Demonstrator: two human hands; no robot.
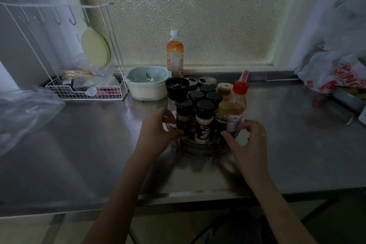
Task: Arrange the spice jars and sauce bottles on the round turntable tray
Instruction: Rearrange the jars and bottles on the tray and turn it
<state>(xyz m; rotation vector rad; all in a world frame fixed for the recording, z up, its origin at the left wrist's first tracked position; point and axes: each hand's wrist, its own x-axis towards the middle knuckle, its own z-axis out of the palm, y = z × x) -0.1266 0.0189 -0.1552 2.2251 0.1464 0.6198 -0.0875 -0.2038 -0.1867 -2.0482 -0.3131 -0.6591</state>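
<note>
Both grips are loose: the left hand [158,127] pinches a black-capped dark spice jar [183,119], the right hand [246,137] fingertips the red-capped sauce bottle [236,109] on the round clear turntable tray [206,149] mid-table; nudging gently should avoid toppling neighbours.

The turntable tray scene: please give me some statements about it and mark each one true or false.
1. The red-capped sauce bottle stands on the right side of the tray. True.
2. The orange bottle stands on the tray. False: it stands behind it, by the window.
3. Both hands are at the tray, the left hand and the right hand. True.
4. The bowl lies upside down. False: it is upright.
5. The jars mostly have white lids. False: mostly black.
</note>
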